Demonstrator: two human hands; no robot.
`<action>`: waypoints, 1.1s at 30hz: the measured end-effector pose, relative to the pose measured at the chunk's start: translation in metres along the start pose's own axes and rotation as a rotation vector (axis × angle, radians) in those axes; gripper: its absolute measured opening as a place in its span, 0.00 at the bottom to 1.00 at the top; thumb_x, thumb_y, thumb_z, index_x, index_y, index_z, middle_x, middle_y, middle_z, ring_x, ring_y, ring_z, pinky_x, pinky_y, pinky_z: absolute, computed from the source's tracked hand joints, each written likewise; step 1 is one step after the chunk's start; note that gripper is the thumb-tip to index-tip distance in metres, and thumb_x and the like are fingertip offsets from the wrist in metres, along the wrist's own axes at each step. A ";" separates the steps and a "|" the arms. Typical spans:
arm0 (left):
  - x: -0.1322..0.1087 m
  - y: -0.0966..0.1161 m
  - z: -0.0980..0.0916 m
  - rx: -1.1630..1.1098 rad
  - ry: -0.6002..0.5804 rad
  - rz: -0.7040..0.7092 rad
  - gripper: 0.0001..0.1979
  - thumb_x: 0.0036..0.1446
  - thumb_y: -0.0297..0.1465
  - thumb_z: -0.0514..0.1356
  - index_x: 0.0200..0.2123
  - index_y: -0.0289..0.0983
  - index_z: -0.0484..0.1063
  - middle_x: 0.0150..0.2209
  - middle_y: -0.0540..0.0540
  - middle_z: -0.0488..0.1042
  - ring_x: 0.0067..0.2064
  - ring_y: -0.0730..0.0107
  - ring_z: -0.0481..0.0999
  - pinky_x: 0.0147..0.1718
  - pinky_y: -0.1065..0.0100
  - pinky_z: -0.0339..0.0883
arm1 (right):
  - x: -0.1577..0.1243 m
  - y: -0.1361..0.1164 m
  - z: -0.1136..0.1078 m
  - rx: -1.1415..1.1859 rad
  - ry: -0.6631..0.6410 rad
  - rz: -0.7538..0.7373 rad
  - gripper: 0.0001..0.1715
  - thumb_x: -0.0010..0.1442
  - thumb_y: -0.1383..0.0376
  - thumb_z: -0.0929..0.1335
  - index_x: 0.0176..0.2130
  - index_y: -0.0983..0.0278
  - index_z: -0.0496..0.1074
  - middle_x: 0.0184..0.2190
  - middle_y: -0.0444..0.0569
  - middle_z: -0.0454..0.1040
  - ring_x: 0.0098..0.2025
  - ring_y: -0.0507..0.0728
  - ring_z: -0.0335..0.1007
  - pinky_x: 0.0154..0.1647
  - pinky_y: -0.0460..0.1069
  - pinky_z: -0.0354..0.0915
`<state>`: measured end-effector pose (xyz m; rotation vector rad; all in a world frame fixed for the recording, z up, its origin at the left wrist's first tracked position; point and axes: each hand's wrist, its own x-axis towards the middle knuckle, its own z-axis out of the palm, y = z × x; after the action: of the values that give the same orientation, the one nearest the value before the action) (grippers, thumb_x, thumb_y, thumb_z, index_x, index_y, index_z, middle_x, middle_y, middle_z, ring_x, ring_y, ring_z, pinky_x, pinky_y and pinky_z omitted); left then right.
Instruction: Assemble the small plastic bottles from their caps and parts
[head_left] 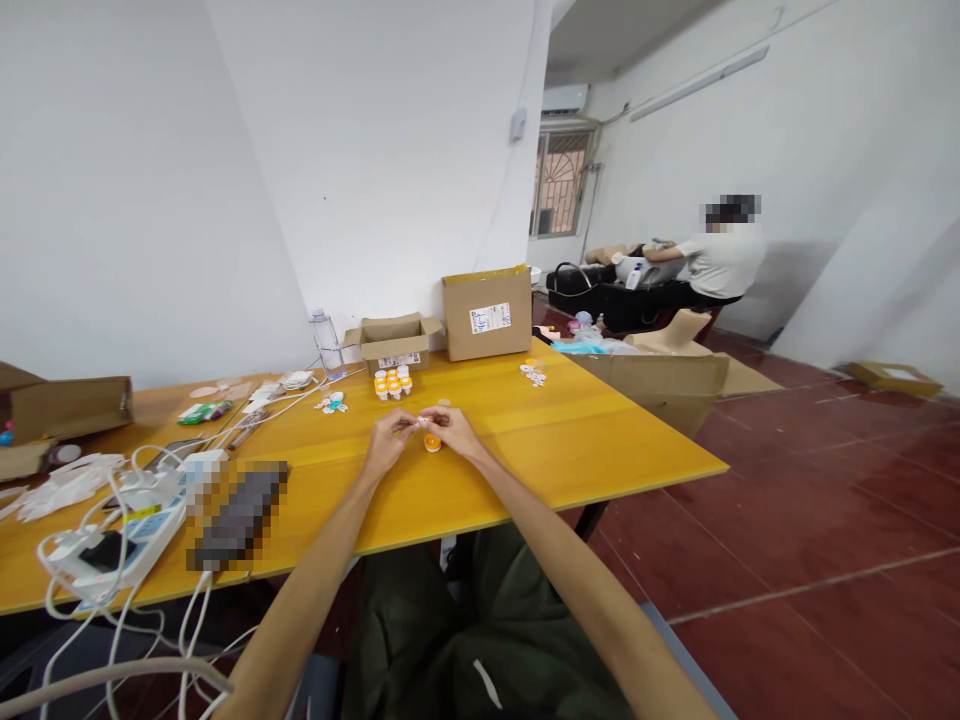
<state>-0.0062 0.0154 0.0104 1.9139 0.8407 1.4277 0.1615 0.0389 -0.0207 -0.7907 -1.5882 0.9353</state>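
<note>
My left hand (390, 440) and my right hand (448, 430) meet above the wooden table (592, 440), fingertips pinched together. Between them is a small white piece (421, 421), too small to name. Just below my fingers stands a small orange-and-white round tub (433, 442), apart from both hands. Farther back, a cluster of white-and-orange jars (393, 384) stands in front of an open carton. Small white and orange pieces (533, 374) lie loose to the right, and white and teal ones (331, 402) to the left.
An open carton (397, 345) and a taller cardboard box (487, 315) stand at the table's back. A clear bottle (324, 340) is beside them. At left lie a power strip (150, 525) with tangled cables and a dark phone-like object (240, 515). A person (724, 255) sits far right.
</note>
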 end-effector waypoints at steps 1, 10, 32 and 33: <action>0.000 0.000 0.000 0.003 -0.001 0.001 0.08 0.51 0.37 0.67 0.26 0.39 0.75 0.30 0.48 0.78 0.35 0.65 0.80 0.42 0.63 0.75 | 0.000 0.000 0.000 0.005 0.002 -0.004 0.12 0.52 0.60 0.73 0.38 0.62 0.79 0.32 0.47 0.79 0.35 0.55 0.75 0.39 0.50 0.71; 0.001 -0.002 -0.001 -0.002 -0.007 -0.050 0.12 0.50 0.41 0.68 0.29 0.38 0.75 0.32 0.47 0.80 0.36 0.65 0.81 0.42 0.63 0.76 | -0.002 0.000 0.000 0.053 0.012 -0.008 0.16 0.51 0.59 0.74 0.40 0.62 0.78 0.34 0.47 0.78 0.37 0.55 0.76 0.43 0.50 0.72; 0.004 -0.005 -0.006 -0.159 -0.015 -0.248 0.17 0.42 0.40 0.72 0.33 0.38 0.76 0.33 0.46 0.81 0.40 0.62 0.80 0.47 0.59 0.74 | 0.000 0.004 0.000 0.021 0.014 0.000 0.18 0.51 0.59 0.74 0.42 0.62 0.78 0.32 0.46 0.76 0.35 0.54 0.74 0.40 0.49 0.71; 0.004 -0.006 -0.005 -0.156 -0.016 -0.250 0.16 0.42 0.39 0.72 0.33 0.38 0.76 0.33 0.46 0.80 0.40 0.62 0.80 0.47 0.60 0.74 | 0.000 0.003 0.000 0.022 0.016 0.002 0.18 0.51 0.60 0.74 0.42 0.62 0.78 0.32 0.46 0.76 0.35 0.54 0.74 0.40 0.49 0.71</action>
<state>-0.0113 0.0222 0.0095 1.6389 0.8981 1.2863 0.1618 0.0405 -0.0237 -0.7821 -1.5610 0.9444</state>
